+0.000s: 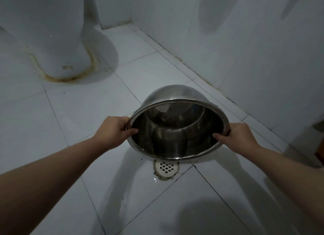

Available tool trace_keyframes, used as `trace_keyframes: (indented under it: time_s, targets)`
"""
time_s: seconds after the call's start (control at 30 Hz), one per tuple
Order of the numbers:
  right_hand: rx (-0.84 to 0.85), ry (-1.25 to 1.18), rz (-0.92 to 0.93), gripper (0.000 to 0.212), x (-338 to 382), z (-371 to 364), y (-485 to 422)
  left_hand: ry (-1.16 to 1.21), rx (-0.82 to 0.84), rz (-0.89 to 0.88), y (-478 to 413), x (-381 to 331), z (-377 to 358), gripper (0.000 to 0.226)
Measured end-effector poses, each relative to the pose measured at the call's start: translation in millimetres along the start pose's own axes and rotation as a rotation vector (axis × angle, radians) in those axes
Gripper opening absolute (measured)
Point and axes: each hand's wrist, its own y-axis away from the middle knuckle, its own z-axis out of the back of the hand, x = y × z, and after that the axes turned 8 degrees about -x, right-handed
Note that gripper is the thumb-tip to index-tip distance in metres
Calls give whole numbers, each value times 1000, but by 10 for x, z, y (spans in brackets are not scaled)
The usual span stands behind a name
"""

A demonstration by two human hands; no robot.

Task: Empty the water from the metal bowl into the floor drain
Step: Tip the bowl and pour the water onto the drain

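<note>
- metal bowl (pixel 177 129) tipped steeply, mouth facing the camera, lower rim just above the floor drain (pixel 166 168)
- left hand (pixel 114 131) and right hand (pixel 236 138) grip opposite rim edges; fingers pinching the rim, thumbs inside

I see a polished, mirror-bright metal bowl (pixel 177 129), glossy wet floor tiles (pixel 87 112), white plastic-looking drain grate (pixel 165 168) at 6 o'clock below it, its surround rough

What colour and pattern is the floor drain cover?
White, with a diamond lattice of holes; the floor drain cover shows in the head view.
</note>
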Motion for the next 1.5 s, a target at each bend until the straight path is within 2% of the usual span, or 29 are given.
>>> trace_keyframes:
  time_s: [0.2, 0.4, 0.53, 0.67, 0.83, 1.03, 1.17, 1.5]
  targets:
    - [49, 38, 17, 37, 16, -7, 58, -25, -22, -82, 64, 33, -1, 38]
    - [69, 35, 10, 35, -9, -20, 93, -36, -41, -153, 125, 56, -18, 47]
    - [66, 47, 22, 39, -1, -4, 107, -37, -86, -179, 178, 106, -50, 28]
    - [55, 63, 38, 41, 29, 21, 116, -57, -140, -235, 191, 160, -98, 36]
    - [60, 68, 36, 41, 37, 37, 133, -107, -151, -280, 203, 188, -100, 31]
    - [37, 77, 75, 30, 65, 69, 149, -104, -153, -345, 245, 172, -63, 38]
    - [34, 91, 87, 25, 91, 96, 166, -100, -141, -343, 257, 172, -48, 38]
    - [45, 136, 129, 30, 101, 107, 179, -129, -139, -334, 267, 167, -27, 34]
